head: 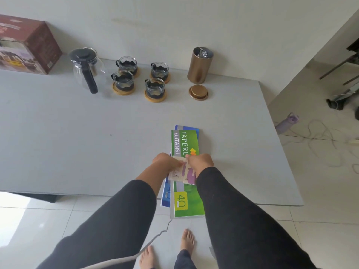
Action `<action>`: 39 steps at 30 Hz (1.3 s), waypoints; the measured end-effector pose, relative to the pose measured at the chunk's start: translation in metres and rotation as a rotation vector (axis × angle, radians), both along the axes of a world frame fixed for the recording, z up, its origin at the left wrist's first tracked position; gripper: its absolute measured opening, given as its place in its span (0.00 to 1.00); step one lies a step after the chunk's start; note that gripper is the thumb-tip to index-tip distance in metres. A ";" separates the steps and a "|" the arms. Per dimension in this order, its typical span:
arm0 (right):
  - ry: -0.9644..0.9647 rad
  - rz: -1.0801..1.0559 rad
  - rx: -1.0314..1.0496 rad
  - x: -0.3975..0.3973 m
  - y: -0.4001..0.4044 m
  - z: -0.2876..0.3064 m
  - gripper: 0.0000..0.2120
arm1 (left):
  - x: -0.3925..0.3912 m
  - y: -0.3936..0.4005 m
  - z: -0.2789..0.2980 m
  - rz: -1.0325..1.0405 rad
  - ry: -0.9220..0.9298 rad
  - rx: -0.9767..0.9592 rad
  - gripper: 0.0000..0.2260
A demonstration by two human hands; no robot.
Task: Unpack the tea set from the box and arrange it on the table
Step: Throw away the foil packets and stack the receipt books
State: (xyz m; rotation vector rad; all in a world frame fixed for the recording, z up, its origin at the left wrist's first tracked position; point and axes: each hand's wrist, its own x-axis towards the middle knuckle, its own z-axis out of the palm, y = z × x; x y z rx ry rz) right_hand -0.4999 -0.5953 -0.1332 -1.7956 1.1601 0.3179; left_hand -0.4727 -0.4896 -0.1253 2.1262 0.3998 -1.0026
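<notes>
A glass teapot [87, 69] with a black lid and handle stands at the back of the grey table [77, 142]. Right of it, several glass cups [124, 80] in black holders sit on round wooden coasters. The brown tea-set box [29, 45] rests at the far left against the wall. My left hand [165, 162] and my right hand [200, 163] both grip a small pale and purple paper packet [183, 171] above the table's front edge, over a stack of booklets.
A green receipt booklet [186, 171] lies on a blue one and overhangs the front edge. A gold canister [200, 66] stands open at the back right, its lid [198, 92] in front of it. On the floor at right are a purple bottle [286, 123] and cables.
</notes>
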 end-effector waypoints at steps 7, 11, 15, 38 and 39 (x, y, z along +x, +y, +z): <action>-0.055 -0.008 0.068 0.005 -0.015 0.024 0.14 | 0.007 -0.010 0.011 0.054 0.085 -0.111 0.23; -0.109 -0.069 0.037 0.013 -0.041 0.044 0.12 | 0.020 -0.035 0.028 0.002 0.037 -0.165 0.24; -0.182 -0.111 -0.008 0.029 -0.081 0.058 0.13 | 0.039 -0.070 0.037 -0.004 -0.027 -0.204 0.18; -0.282 -0.130 -0.032 0.221 -0.275 0.028 0.19 | 0.207 -0.280 0.024 0.034 -0.258 -0.056 0.11; -0.277 -0.134 -0.029 0.227 -0.276 0.024 0.19 | 0.212 -0.282 0.022 0.046 -0.259 -0.059 0.11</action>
